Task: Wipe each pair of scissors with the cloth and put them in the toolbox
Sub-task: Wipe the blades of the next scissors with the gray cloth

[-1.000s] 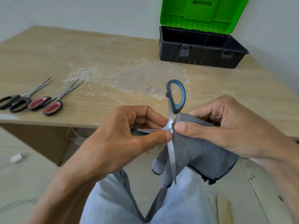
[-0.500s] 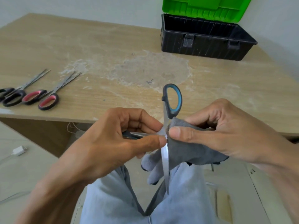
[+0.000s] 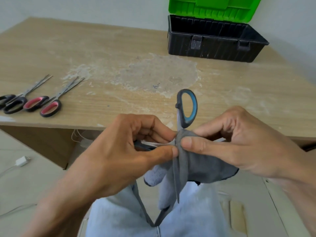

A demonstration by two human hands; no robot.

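Lying at the table's [image 3: 119, 48] left edge, black scissors [image 3: 14, 104] are partly cut off, with pink scissors [image 3: 49, 104] beside them. The left hand [image 3: 123, 151] pinches the opened blue scissors [image 3: 187, 106], one handle mostly hidden under its fingers. The right hand [image 3: 239, 144] pinches the cloth [image 3: 205, 166] over the pivot. The toolbox [image 3: 213, 45] stands open at the back right, its lid cropped.

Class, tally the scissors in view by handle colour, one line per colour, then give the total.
Black-handled scissors: 1
Pink-handled scissors: 1
Blue-handled scissors: 1
Total: 3
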